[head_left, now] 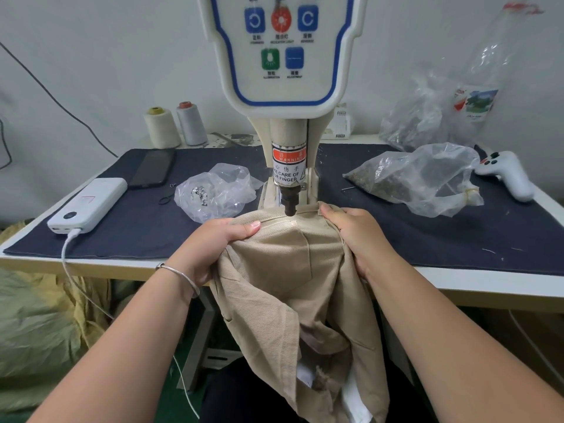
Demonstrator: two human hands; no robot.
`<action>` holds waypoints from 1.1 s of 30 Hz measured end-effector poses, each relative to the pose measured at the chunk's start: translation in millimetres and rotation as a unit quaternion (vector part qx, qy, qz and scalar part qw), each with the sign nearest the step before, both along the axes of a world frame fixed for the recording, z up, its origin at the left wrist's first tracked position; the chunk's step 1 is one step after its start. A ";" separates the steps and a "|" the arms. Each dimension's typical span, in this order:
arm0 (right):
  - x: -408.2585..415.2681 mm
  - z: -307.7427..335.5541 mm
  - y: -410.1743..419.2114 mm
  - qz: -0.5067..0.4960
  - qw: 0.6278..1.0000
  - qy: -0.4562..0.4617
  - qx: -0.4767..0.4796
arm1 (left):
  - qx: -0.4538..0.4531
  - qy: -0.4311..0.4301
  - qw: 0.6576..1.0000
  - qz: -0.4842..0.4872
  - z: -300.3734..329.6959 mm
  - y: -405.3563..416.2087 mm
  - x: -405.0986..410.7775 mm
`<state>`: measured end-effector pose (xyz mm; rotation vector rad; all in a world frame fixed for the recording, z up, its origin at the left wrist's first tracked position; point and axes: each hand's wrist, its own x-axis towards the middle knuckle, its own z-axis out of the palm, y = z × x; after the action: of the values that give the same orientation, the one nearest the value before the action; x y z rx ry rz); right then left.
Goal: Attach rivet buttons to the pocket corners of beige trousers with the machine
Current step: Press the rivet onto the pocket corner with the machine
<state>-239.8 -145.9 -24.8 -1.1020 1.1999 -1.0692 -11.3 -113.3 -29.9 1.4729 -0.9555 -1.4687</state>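
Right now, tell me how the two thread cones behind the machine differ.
The left thread cone holds cream thread and has a yellow core on top; the right thread cone holds pale grey thread and has a reddish core. The left one looks a little wider, the right one slimmer. Both stand upright, side by side at the back of the table, to the left of the machine.

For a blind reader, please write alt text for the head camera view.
Both hands, left hand and right hand, grip beige trousers under the punch of a rivet machine. Plastic bags, thread spools and a power bank lie on the dark mat.
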 end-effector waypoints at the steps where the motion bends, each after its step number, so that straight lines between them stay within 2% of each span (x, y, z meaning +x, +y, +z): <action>1: -0.2 -0.3 -0.5 0.001 1.000 0.001 0.000 | 0.000 0.000 1.000 -0.001 -0.2 -0.2 0.1; 33: 0.6 -4.6 -7.5 -0.018 1.000 -0.010 0.024 | 0.006 -0.013 1.000 -0.009 -2.8 -3.0 2.8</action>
<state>-239.2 -153.5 -29.4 -1.0342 1.2262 -1.0710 -8.5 -116.3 -32.7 1.4983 -0.9784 -1.4734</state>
